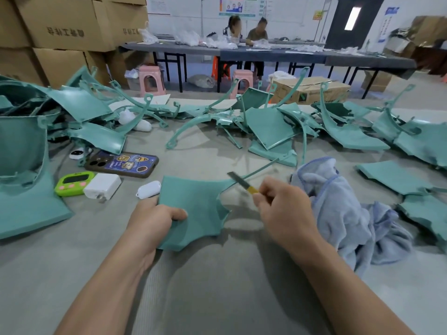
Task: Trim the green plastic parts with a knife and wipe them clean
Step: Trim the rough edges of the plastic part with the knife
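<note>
My left hand [154, 220] grips the left edge of a flat green plastic part [196, 204], thumb on top, holding it just above the grey table. A thin green arm of the part runs up and right from its top corner. My right hand [283, 209] holds a knife [242, 182] with a yellow handle and a bare metal blade; the blade points up-left and lies against that thin arm. A light blue cloth [343, 213] lies crumpled right of my right hand.
Several green parts [268, 126] lie piled across the far table and at the left [24, 189] and right [396, 177]. A phone [121, 164], green timer [73, 183], white charger [102, 186] and white earbud case [148, 189] sit left of the part.
</note>
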The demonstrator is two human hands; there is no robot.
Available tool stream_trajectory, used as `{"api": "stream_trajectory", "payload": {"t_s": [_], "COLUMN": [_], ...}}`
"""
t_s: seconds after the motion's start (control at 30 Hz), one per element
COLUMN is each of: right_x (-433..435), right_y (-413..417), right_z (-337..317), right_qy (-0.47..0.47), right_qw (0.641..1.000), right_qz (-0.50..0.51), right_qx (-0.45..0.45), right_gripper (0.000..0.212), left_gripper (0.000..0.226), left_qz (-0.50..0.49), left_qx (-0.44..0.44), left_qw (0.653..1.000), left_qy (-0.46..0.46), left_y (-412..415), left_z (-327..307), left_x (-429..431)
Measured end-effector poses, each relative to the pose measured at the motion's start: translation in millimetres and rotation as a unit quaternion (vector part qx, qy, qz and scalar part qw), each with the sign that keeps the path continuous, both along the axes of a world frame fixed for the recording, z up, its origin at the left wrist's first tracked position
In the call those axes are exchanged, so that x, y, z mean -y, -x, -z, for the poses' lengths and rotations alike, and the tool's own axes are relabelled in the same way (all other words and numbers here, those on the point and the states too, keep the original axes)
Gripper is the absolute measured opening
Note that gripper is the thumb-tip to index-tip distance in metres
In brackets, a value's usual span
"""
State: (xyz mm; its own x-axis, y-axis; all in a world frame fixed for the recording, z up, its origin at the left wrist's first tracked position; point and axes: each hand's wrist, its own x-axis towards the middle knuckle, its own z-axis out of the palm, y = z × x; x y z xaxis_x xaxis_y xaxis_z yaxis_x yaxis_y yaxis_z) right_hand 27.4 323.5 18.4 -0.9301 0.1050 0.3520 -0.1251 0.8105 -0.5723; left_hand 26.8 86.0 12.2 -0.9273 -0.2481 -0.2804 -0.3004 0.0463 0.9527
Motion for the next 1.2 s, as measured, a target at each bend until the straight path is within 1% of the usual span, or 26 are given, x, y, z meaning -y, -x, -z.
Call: {"api": "stream_trajectory", "payload": {"t_s": [0.03,0.07,0.1,0.13,0.2,0.23,0.27,0.33,0.43,0.5,0.67,0.83,1.03,1.13,1.2], "right_x": [3.6,4.6,2.5,-3.3,-17.3,-20.6,-20.2,-12.6,-3.0,-3.8,-2.5,-2.8,-8.5,-7.3,-4.0], "right_y": [-1.1,0.6,5.3,11.0,18.2,18.3,16.9,10.5,2.7,3.1,4.5,4.1,2.1,0.5,0.8], "right_z": [1.6,2.4,1.7,0.1,-5.0,-5.3,-3.9,-0.3,4.2,4.2,2.8,0.9,-1.7,-0.3,0.8], "right_qy": [-0.024,-0.046,-0.061,-0.062,-0.024,0.012,0.043,0.066,0.059,0.055,0.007,-0.039,-0.053,-0.030,-0.034], "right_qw": [0.999,0.998,0.998,0.996,0.988,0.985,0.986,0.992,0.997,0.996,0.996,0.994,0.991,0.993,0.993], "right_qz": [-0.030,-0.033,-0.003,0.050,0.153,0.170,0.160,0.089,-0.024,-0.063,-0.085,-0.101,-0.124,-0.114,-0.113], "right_qx": [0.016,0.029,0.035,0.033,0.018,-0.002,-0.025,-0.057,-0.046,-0.029,-0.022,-0.008,0.010,0.000,0.001], "right_gripper": [0.025,0.026,0.026,0.024,0.023,0.023,0.024,0.025,0.024,0.024,0.024,0.025,0.025,0.024,0.024], "left_gripper": [0.026,0.026,0.026,0.026,0.025,0.025,0.024,0.024,0.026,0.026,0.026,0.024,0.023,0.026,0.026], "left_qz": [0.001,0.001,0.001,0.000,-0.003,-0.005,-0.004,0.000,0.001,0.001,0.012,0.008,0.010,0.015,0.015], "left_qx": [0.000,0.000,0.000,0.000,0.001,0.000,0.001,-0.001,-0.011,-0.016,-0.028,-0.013,0.002,0.003,0.004], "left_qw": [1.000,1.000,1.000,1.000,1.000,1.000,1.000,1.000,1.000,1.000,0.999,1.000,1.000,1.000,0.999], "left_qy": [-0.001,-0.002,-0.001,0.000,0.005,0.007,0.008,0.002,0.004,0.013,0.020,0.024,0.023,0.027,0.030], "left_y": [0.2,0.3,0.7,1.1,1.8,2.0,2.2,2.4,2.5,2.6,3.1,6.2,9.5,10.4,10.8], "left_z": [0.0,0.2,0.6,1.0,1.4,1.3,1.1,0.9,-0.9,-2.2,-3.2,-1.9,-1.4,-1.3,-1.6], "left_x": [-0.3,-0.2,-0.2,-0.3,-0.6,-0.5,-0.5,-1.2,-2.4,-3.0,-3.0,-2.1,0.1,0.2,0.3]}}
